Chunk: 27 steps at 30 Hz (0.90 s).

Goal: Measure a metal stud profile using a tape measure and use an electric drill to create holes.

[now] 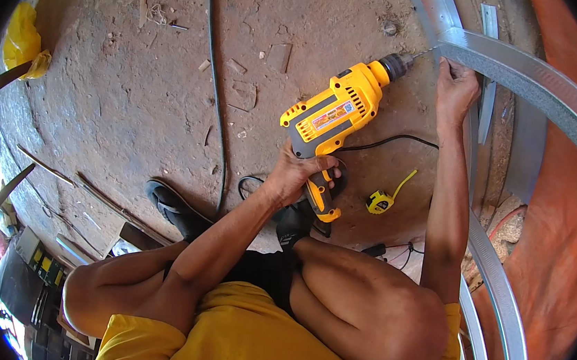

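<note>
Left hand [294, 175] gripped drill [333, 108] by handle [321, 198]. Bit [424, 53] pointed at joint in metal frame [521, 67]; whether tip touched was unclear. Right hand [458, 92] pinched frame just beside bit. Tape measure [379, 202] lay on floor [137, 96] right of handle, yellow blade [406, 182] partly out. Dark cable [217, 106] ran along floor, left of drill. Yellow bag [23, 33] sat at far left.
</note>
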Available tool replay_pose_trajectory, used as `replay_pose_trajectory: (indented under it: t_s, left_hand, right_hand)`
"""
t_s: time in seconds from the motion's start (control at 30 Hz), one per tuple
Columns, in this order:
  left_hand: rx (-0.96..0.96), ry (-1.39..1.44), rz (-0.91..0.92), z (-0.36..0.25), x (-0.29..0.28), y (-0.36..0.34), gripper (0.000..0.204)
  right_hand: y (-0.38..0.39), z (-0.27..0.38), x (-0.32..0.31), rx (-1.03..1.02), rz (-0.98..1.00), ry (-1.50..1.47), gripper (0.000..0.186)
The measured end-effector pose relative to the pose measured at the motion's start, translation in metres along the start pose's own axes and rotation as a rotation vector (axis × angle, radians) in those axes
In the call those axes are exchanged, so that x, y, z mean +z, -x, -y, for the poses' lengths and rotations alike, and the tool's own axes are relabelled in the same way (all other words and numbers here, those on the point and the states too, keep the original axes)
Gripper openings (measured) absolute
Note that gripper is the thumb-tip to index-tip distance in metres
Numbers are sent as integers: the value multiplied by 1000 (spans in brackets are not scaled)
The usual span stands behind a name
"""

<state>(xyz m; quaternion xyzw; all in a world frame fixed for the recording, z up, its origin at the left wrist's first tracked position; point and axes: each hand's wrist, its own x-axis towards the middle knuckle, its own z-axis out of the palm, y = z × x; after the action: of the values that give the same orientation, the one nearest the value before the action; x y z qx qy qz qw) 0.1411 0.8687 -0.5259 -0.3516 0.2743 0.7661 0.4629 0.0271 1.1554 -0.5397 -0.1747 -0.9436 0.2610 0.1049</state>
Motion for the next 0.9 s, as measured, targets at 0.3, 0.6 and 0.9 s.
replay_pose_trajectory:
  t_s: [0.3, 0.6, 0.9]
  left_hand:
    - [14, -10, 10, -2, 3, 2, 32]
    - [42, -46, 14, -10, 4, 4, 32]
    - [64, -67, 11, -10, 0, 1, 31]
  right_hand:
    - [0, -7, 3, -5, -13, -57, 14]
    - [0, -16, 6, -43, -29, -62, 13]
    - [-2, -28, 7, -64, -38, -74, 15]
